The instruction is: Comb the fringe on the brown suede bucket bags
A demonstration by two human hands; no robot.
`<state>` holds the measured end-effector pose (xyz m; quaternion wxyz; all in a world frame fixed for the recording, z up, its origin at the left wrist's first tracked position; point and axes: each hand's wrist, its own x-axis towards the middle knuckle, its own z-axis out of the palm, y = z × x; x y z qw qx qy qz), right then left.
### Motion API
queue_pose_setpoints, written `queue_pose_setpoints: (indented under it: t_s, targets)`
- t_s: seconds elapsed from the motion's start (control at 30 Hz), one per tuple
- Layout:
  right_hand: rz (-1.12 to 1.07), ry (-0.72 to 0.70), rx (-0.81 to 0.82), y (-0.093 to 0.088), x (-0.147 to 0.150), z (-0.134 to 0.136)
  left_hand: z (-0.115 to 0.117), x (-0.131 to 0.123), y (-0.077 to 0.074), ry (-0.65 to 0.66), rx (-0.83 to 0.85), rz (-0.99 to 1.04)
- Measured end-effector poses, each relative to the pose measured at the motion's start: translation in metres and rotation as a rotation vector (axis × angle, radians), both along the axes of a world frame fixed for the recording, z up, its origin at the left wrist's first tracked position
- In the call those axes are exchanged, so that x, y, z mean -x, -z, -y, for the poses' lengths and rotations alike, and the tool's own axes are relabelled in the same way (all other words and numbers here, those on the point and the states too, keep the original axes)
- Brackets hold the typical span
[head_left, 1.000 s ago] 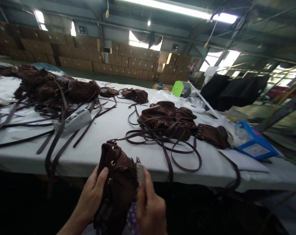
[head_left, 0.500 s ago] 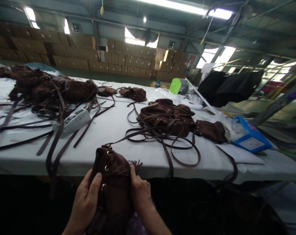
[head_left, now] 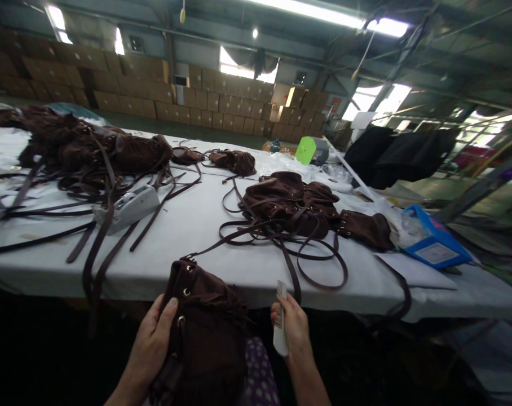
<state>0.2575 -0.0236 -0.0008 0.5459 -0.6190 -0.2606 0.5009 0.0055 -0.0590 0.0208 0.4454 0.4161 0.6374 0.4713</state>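
Note:
A dark brown suede bag [head_left: 211, 338] with gold eyelets and fringe is near me at the table's front edge, its strap running onto the table. My left hand [head_left: 152, 338] grips the bag's left side, thumb on the front near the eyelets. Apart from the bag, to its right, my right hand [head_left: 296, 324] is closed around a slim white comb [head_left: 280, 324], held upright with its narrow pale end pointing up. The comb's fine detail is partly hidden by the fingers.
On the white-covered table [head_left: 188, 220] are more brown bags [head_left: 277, 194] with looped straps, a larger bag pile [head_left: 87, 146] at left, a grey tape dispenser [head_left: 133, 208], a blue box [head_left: 437, 239] and a green-and-grey object [head_left: 310, 150]. Cartons [head_left: 222, 104] stack along the back.
My right hand has left the bag's right side and moved right, now showing the white comb. The bag's fringed front has come into fuller view; my left hand keeps its hold.

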Motion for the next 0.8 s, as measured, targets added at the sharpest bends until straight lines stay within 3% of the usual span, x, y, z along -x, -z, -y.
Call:
queue_pose_setpoints:
  t_s: [0.03,0.1,0.2,0.27,0.33,0.4,0.6,0.8]
  targets:
    - [0.075,-0.021,-0.057,-0.006,0.009,0.009,0.001,-0.002,-0.001,0.012,0.007,0.009]
    - [0.371,-0.202,-0.235,-0.013,0.039,0.028,0.003,-0.007,-0.005,0.042,0.012,0.017]
    - [1.033,-0.528,-0.473,-0.011,0.09,0.048,0.008,-0.012,-0.009,0.066,0.027,0.061]
    - [1.416,-0.618,-0.387,-0.001,0.108,0.049,0.01,-0.007,-0.008,0.061,0.071,0.13]
    - [1.627,-0.658,-0.196,0.01,0.11,0.046,0.009,0.003,-0.004,0.05,0.155,0.165]
    - [1.702,-0.705,-0.142,0.02,0.106,0.046,0.005,0.014,-0.001,0.062,0.221,0.147]
    - [1.713,-0.752,-0.439,0.032,0.106,0.057,-0.001,0.027,-0.012,0.364,0.173,-0.009]
    - [1.747,-0.609,-0.259,0.04,0.065,0.051,0.032,0.014,-0.018,0.184,0.077,-0.109]
